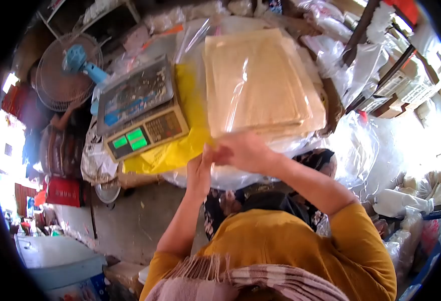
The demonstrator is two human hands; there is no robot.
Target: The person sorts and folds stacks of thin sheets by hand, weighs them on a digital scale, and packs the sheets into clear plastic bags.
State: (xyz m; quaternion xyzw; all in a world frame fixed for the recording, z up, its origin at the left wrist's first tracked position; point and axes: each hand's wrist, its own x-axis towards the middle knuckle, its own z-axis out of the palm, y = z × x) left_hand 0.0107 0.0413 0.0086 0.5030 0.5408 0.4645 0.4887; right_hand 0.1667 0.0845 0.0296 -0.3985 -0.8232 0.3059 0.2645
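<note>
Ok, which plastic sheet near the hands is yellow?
The yellow sheet, front and right of the scale; the plastic beneath the brown sheets looks clear.

There's a single camera here, worn on the person's head, and it looks out from above the near side of the scale point(146, 131), the side bearing the keypad and green displays. It's tipped forward and steeply down, so the wearer's mustard shirt point(275, 238) looms on the near side of the scale, with the left hand point(200, 169) and right hand point(240, 151) just right of it. The scale is fairly close. The lens must be very wide: a fan point(70, 70) beyond and left of the scale, a stack of tan sheets point(258, 83) right beside it, and black rounding the edges.
</note>
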